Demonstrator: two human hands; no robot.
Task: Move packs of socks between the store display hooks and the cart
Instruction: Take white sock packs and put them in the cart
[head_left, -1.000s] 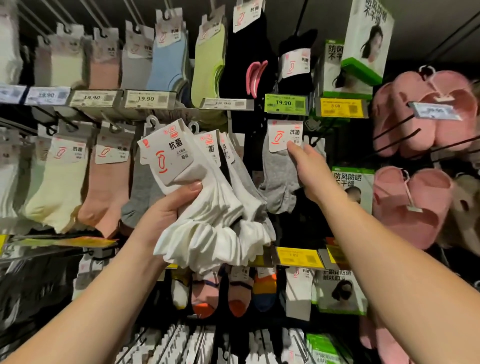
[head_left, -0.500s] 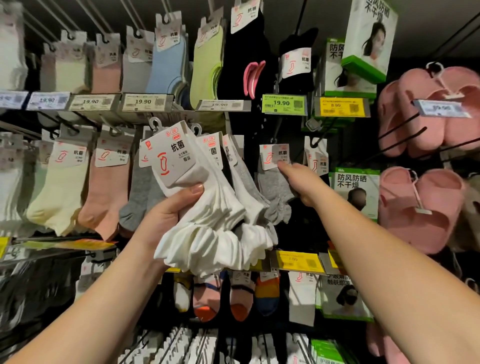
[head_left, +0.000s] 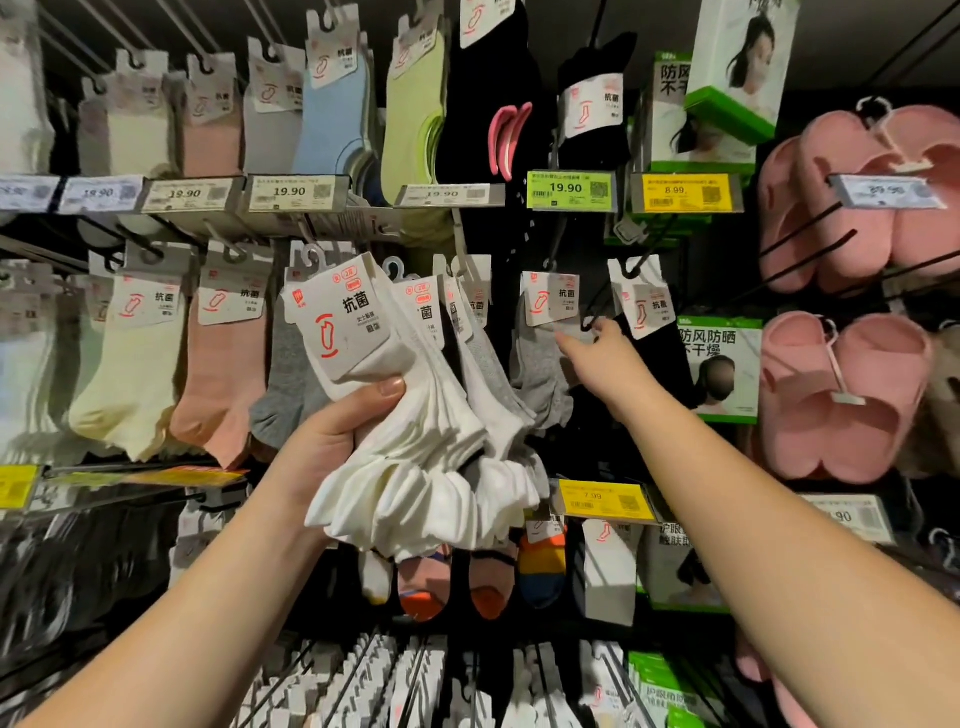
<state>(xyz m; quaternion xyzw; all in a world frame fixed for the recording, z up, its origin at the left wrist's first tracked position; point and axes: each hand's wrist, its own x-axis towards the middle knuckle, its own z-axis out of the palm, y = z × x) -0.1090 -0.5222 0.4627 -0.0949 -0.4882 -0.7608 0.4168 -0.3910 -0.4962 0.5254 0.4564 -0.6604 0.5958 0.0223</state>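
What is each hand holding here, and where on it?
The left hand grips a bunch of white sock packs around the middle, below the labels. The right hand reaches to a hanging grey sock pack; a grip cannot be told.

White sock packs — bunched, held aloft

Pink slippers hang in pairs at the right of the rack, a second pair above. Boxed face masks sit just left of them, another box at top. A green price tag and a yellow price tag lie side by side; another yellow tag hangs lower.
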